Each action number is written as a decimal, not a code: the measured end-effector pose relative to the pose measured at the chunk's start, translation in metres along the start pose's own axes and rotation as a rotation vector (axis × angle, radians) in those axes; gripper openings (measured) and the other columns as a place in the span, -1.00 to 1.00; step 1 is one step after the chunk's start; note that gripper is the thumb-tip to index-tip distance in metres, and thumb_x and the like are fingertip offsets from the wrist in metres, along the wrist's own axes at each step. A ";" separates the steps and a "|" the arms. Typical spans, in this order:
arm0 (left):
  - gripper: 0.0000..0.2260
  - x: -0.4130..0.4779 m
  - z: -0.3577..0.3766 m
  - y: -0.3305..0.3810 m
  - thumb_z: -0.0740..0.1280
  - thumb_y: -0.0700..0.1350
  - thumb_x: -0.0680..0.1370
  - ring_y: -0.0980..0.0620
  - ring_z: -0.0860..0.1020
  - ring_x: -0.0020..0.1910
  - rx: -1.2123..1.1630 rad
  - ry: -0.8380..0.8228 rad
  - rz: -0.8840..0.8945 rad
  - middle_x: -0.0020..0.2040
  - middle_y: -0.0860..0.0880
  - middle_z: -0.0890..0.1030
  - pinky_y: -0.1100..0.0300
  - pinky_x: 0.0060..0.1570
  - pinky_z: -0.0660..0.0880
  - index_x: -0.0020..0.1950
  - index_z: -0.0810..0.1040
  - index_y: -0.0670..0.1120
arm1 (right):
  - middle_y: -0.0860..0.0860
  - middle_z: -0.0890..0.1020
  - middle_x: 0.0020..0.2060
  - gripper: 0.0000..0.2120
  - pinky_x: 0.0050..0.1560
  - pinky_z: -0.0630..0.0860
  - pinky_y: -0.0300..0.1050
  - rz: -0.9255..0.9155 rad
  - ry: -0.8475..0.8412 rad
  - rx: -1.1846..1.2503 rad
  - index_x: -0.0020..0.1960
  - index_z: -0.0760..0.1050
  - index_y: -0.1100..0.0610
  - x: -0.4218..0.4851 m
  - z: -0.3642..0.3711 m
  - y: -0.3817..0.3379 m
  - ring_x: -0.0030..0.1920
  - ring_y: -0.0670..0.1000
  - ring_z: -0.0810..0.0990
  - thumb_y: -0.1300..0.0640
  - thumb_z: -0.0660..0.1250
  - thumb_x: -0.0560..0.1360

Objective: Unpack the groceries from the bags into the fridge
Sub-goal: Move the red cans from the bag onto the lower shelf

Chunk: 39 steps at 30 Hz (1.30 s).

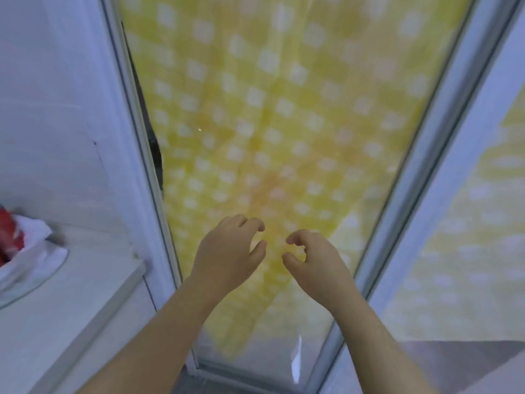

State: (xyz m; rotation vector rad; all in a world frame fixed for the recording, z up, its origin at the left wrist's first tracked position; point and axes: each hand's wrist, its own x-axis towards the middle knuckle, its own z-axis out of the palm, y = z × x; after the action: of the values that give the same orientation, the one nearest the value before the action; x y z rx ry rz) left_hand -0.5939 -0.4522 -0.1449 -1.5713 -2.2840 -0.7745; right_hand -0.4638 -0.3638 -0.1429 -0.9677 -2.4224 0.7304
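Observation:
My left hand (227,248) and my right hand (315,260) are raised side by side at the lower centre, a small gap between them. The fingers of both hang loosely curled and hold nothing. Behind them is a glass door panel (284,109) with a yellow curtain with white squares showing through it. A white plastic bag (31,257) with something red (10,231) in it lies on a white counter (71,314) at the left edge. No fridge is in view.
A white wall or cabinet side (56,109) stands to the left of the door frame (136,155). A second frame post (443,155) and another curtained pane (468,237) lie to the right. Grey floor (483,362) shows at the lower right.

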 end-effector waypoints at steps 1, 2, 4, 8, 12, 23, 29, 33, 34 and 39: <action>-0.76 -0.007 -0.001 -0.006 0.27 0.01 0.43 -0.07 0.57 -0.14 0.010 0.000 -0.035 -0.16 -0.02 0.59 0.10 -0.35 0.48 0.01 0.59 -0.06 | -0.05 0.47 0.16 -0.72 0.09 0.41 -0.09 -0.026 -0.035 0.009 0.22 0.42 0.01 0.001 0.007 -0.002 0.14 0.00 0.46 0.04 0.24 0.52; -0.76 -0.015 -0.002 -0.012 0.28 0.01 0.44 -0.06 0.57 -0.15 0.018 0.009 -0.073 -0.16 -0.02 0.59 0.11 -0.36 0.47 0.01 0.59 -0.06 | -0.04 0.48 0.16 -0.72 0.10 0.41 -0.10 -0.055 -0.066 0.021 0.22 0.43 0.02 0.002 0.014 -0.005 0.14 0.00 0.46 0.04 0.24 0.52; -0.78 -0.031 -0.005 -0.023 0.30 0.00 0.51 -0.02 0.55 -0.05 0.035 0.000 -0.172 -0.06 0.00 0.58 0.12 -0.21 0.49 0.10 0.57 -0.05 | -0.03 0.49 0.15 -0.73 0.10 0.40 -0.10 -0.106 -0.117 0.049 0.22 0.43 0.03 0.003 0.028 -0.012 0.15 0.00 0.45 0.05 0.25 0.52; -0.71 -0.059 -0.020 -0.048 0.20 0.05 0.57 0.07 0.44 0.16 0.091 -0.047 -0.350 0.14 0.07 0.49 0.16 0.04 0.44 0.27 0.44 0.04 | -0.05 0.47 0.13 -0.73 0.08 0.42 -0.08 -0.188 -0.222 0.091 0.22 0.43 0.01 0.004 0.060 -0.034 0.15 -0.01 0.45 0.03 0.24 0.53; -0.73 -0.079 -0.043 -0.078 0.23 0.03 0.56 0.02 0.46 0.13 0.136 0.023 -0.454 0.10 0.03 0.52 0.17 -0.01 0.43 0.24 0.48 0.02 | -0.06 0.46 0.17 -0.71 -0.01 0.37 -0.16 -0.286 -0.319 0.123 0.25 0.41 0.02 0.008 0.093 -0.066 0.14 -0.04 0.44 0.05 0.23 0.54; -0.74 -0.126 -0.124 -0.214 0.26 0.01 0.54 0.02 0.47 0.16 0.214 0.160 -0.613 0.11 0.03 0.51 0.12 0.05 0.45 0.22 0.49 0.01 | -0.09 0.45 0.10 -0.76 -0.01 0.34 -0.20 -0.401 -0.391 0.213 0.19 0.43 -0.01 0.030 0.196 -0.199 0.03 -0.10 0.42 0.04 0.25 0.52; -0.76 -0.153 -0.157 -0.295 0.26 -0.01 0.54 0.03 0.47 0.15 0.248 0.150 -0.664 0.10 0.05 0.51 0.14 0.03 0.45 0.18 0.51 0.01 | -0.08 0.46 0.17 -0.73 0.05 0.32 -0.22 -0.446 -0.449 0.181 0.23 0.42 -0.01 0.031 0.260 -0.270 0.13 -0.05 0.45 0.04 0.23 0.54; -0.79 -0.168 -0.168 -0.332 0.26 -0.03 0.53 0.04 0.47 0.12 0.242 0.137 -0.700 0.07 0.06 0.51 0.18 -0.01 0.44 0.14 0.52 0.01 | -0.05 0.47 0.21 -0.73 0.17 0.38 -0.17 -0.453 -0.499 0.187 0.22 0.43 0.01 0.032 0.294 -0.298 0.17 -0.04 0.45 0.06 0.25 0.53; -0.79 -0.170 -0.170 -0.339 0.26 -0.02 0.53 0.04 0.47 0.12 0.242 0.131 -0.711 0.07 0.06 0.51 0.18 -0.01 0.44 0.14 0.52 0.01 | -0.05 0.47 0.21 -0.73 0.17 0.38 -0.17 -0.455 -0.509 0.172 0.23 0.43 0.01 0.032 0.301 -0.303 0.17 -0.04 0.45 0.06 0.24 0.53; -0.78 -0.173 -0.174 -0.371 0.25 -0.04 0.53 0.04 0.48 0.07 0.242 0.134 -0.754 0.06 0.04 0.49 0.23 -0.08 0.40 0.16 0.52 0.00 | -0.06 0.47 0.17 -0.75 0.16 0.39 -0.16 -0.475 -0.565 0.162 0.20 0.44 0.01 0.045 0.328 -0.325 0.15 -0.04 0.45 0.08 0.24 0.52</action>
State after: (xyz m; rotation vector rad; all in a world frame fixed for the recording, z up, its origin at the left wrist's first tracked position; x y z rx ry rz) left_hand -0.8840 -0.7864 -0.1905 -0.5109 -2.7344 -0.6831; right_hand -0.8381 -0.6339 -0.1885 -0.0975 -2.8408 1.0988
